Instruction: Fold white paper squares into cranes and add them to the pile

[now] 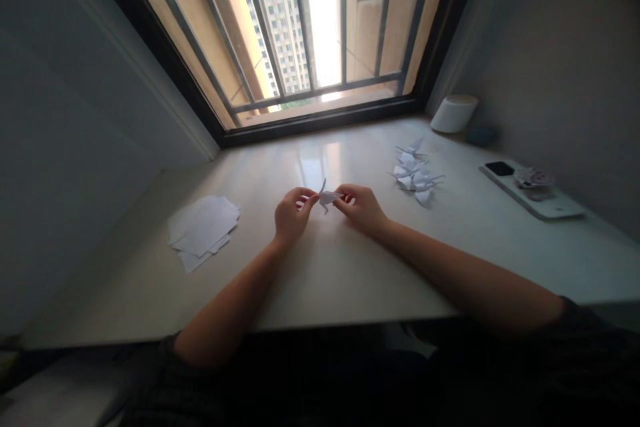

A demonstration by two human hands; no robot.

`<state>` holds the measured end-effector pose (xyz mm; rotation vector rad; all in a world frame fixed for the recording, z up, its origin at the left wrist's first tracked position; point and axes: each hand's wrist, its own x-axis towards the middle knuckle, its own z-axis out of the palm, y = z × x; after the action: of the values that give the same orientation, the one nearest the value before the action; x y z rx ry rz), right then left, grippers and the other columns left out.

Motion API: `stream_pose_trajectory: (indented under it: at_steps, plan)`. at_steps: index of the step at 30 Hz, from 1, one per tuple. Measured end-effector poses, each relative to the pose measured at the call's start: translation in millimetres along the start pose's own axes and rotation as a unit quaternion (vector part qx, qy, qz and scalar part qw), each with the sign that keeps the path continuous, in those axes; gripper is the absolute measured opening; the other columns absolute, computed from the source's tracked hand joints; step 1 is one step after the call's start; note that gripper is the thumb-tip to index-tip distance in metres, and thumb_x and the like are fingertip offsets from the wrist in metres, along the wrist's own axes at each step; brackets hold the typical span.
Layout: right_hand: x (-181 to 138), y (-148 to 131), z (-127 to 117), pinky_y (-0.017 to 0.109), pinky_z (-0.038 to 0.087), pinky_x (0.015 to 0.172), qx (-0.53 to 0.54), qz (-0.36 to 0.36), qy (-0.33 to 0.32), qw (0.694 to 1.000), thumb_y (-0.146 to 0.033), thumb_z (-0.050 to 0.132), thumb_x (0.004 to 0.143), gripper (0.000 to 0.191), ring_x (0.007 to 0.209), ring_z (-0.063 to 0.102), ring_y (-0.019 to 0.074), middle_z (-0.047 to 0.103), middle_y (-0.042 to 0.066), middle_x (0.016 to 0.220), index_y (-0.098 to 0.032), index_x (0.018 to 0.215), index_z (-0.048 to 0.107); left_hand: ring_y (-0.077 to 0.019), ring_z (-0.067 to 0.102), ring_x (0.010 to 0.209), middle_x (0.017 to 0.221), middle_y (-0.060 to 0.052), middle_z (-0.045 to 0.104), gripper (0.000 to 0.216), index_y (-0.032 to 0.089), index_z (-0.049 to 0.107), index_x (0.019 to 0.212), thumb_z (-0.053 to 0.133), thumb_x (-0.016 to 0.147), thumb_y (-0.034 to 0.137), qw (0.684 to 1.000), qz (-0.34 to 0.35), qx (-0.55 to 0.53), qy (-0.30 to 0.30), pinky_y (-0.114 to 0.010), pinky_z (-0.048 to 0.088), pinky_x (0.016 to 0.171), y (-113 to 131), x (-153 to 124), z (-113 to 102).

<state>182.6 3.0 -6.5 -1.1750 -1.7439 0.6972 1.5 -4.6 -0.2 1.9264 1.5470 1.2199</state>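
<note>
Between my two hands, over the middle of the white tabletop (320,267), is a small white folded paper crane (327,198). My left hand (295,213) pinches it from the left with thumb and fingertips. From the other side, my right hand (363,205) is closed on its right part. Thin pointed pieces of the crane stick up and down beside my left fingertips. Several finished-looking paper cranes (414,172) lie in a cluster to the right of my right hand. A loose stack of white paper sheets (204,227) rests left of my left hand.
A phone (533,192) with a round grip on its back lies on the right. Behind it, near the wall, are a white cylindrical object (454,113) and a dark bluish item (481,135). A barred window (320,123) borders the far edge.
</note>
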Motion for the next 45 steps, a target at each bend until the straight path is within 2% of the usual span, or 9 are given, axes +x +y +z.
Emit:
stream_pose_trajectory:
  at_steps: [4,8,12,16,19,26,31,36,45]
  plan:
    - [-3,-6,-1,0.027,0.039,0.060,-0.064,-0.039,0.022,0.997,-0.031,0.058,0.080,0.021,0.062,0.052,0.0141,0.058,0.002,0.063,-0.018,0.063,0.057,-0.0168,0.060,0.077,0.077,-0.002,0.065,0.035,0.020,0.059,0.072,0.065,0.075,0.054,0.997,0.057,0.045,-0.017,-0.028,0.045,0.071,12,-4,-3]
    - [-6,-9,0,0.026,0.037,0.058,-0.085,-0.077,0.003,0.993,-0.031,0.055,0.084,0.019,0.065,0.052,0.0143,0.058,0.003,0.070,-0.019,0.069,0.055,-0.0181,0.059,0.081,0.082,-0.003,0.064,0.035,0.020,0.057,0.077,0.063,0.076,0.055,0.987,0.105,0.104,-0.064,-0.030,0.043,0.076,17,-6,-3]
    - [-7,-9,0,0.026,0.038,0.058,-0.074,-0.103,-0.013,0.992,-0.033,0.051,0.088,0.020,0.068,0.053,0.0146,0.058,0.003,0.074,-0.019,0.075,0.055,-0.0178,0.059,0.080,0.082,-0.003,0.064,0.032,0.021,0.057,0.082,0.049,0.088,0.051,0.988,0.085,0.105,-0.073,-0.030,0.044,0.075,13,-5,-1]
    - [-6,-8,0,0.026,0.040,0.060,-0.047,-0.090,-0.012,0.995,-0.032,0.048,0.090,0.019,0.069,0.055,0.0144,0.059,0.003,0.077,-0.019,0.078,0.057,-0.0169,0.060,0.079,0.082,-0.002,0.066,0.031,0.022,0.060,0.084,0.040,0.093,0.045,0.994,0.057,0.066,-0.073,-0.029,0.045,0.073,8,-2,1]
    - [-5,-7,0,0.026,0.040,0.060,-0.037,-0.072,-0.016,0.997,-0.033,0.049,0.089,0.020,0.068,0.055,0.0143,0.060,0.003,0.078,-0.019,0.078,0.057,-0.0165,0.061,0.079,0.083,-0.002,0.067,0.028,0.022,0.061,0.084,0.044,0.092,0.042,0.996,0.051,0.046,-0.062,-0.028,0.047,0.073,8,-2,1]
    - [-5,-7,0,0.026,0.041,0.062,-0.052,-0.046,-0.031,0.997,-0.041,0.050,0.089,0.026,0.066,0.055,0.0142,0.061,0.003,0.076,-0.019,0.079,0.059,-0.0159,0.062,0.078,0.081,-0.003,0.067,0.026,0.021,0.063,0.082,0.049,0.090,0.041,0.993,0.086,0.057,-0.052,-0.027,0.048,0.073,14,-6,0]
    - [-4,-3,1,0.025,0.040,0.060,-0.031,-0.035,-0.037,0.998,-0.038,0.048,0.089,0.026,0.067,0.055,0.0142,0.061,0.002,0.075,-0.019,0.075,0.058,-0.0157,0.062,0.077,0.081,-0.002,0.068,0.026,0.021,0.062,0.081,0.048,0.090,0.041,0.995,0.070,0.034,-0.055,-0.027,0.048,0.073,13,-7,1]
    - [-3,-1,3,0.026,0.041,0.059,0.009,-0.019,-0.052,0.998,-0.047,0.051,0.087,0.032,0.064,0.054,0.0144,0.060,0.001,0.068,-0.019,0.073,0.058,-0.0163,0.062,0.079,0.083,-0.002,0.068,0.027,0.022,0.061,0.081,0.046,0.091,0.042,0.996,0.062,0.012,-0.063,-0.028,0.047,0.075,14,-7,1]
    - [-4,-4,1,0.026,0.039,0.060,0.015,-0.052,-0.084,0.995,-0.045,0.049,0.088,0.032,0.064,0.052,0.0142,0.058,0.001,0.067,-0.019,0.071,0.057,-0.0145,0.059,0.071,0.070,0.000,0.063,0.033,0.020,0.057,0.072,0.048,0.088,0.047,0.997,0.036,0.013,-0.068,-0.026,0.045,0.072,15,-6,0]
